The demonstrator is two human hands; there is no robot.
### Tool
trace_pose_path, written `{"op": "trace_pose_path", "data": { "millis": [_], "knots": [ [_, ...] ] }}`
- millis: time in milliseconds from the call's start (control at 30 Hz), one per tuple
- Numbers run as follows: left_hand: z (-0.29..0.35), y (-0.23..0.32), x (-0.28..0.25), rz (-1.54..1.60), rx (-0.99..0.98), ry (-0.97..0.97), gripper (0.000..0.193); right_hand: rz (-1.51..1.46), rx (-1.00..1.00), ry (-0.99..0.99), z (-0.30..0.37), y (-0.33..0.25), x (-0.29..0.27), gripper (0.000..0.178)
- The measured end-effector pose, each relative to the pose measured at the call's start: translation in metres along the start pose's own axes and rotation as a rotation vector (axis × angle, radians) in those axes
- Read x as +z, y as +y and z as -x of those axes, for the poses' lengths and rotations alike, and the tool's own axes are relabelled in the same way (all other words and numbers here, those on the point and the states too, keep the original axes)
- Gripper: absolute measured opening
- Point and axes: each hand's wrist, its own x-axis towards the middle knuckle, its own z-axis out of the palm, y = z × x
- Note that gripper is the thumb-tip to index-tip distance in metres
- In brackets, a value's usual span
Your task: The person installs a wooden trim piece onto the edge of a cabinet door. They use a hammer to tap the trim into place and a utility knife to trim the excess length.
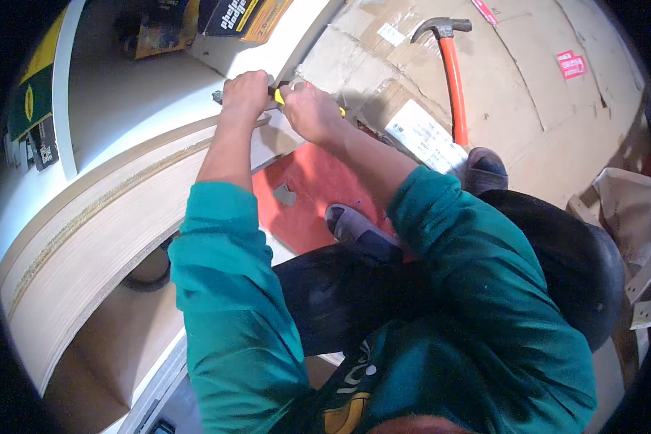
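white panel (123,108) on edge over cardboard-covered floor (542,108); left hand (244,94) clamped on panel's edge, right hand (307,108) fisted round yellow-handled tool (278,95) at same edge. fastening step likely; next needs steady pressure. hammer (452,72) idle nearby.

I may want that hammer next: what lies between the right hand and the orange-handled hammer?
In the head view, only flattened cardboard with a white label lies between the right hand and the hammer; no tool sits there.
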Motion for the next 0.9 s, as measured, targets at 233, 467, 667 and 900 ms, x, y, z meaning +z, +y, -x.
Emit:
{"op": "trace_pose_path", "data": {
  "millis": [233,467,667,900],
  "knots": [
    [-0.012,-0.014,0.0,0.073,0.059,-0.051,0.021,-0.234,0.072,0.059,0.029,0.007,-0.009,0.02],
    [-0.017,-0.021,-0.002,0.106,0.074,-0.118,0.022,-0.553,0.58,0.085,0.005,0.01,0.013,0.04],
    [-0.02,-0.027,-0.002,0.196,0.067,-0.145,0.022,-0.726,0.695,0.13,-0.023,-0.018,0.027,0.039],
    [-0.022,-0.024,-0.004,0.316,0.024,-0.206,0.023,-0.737,0.63,0.282,-0.031,-0.004,0.057,0.034]
  ]
}}
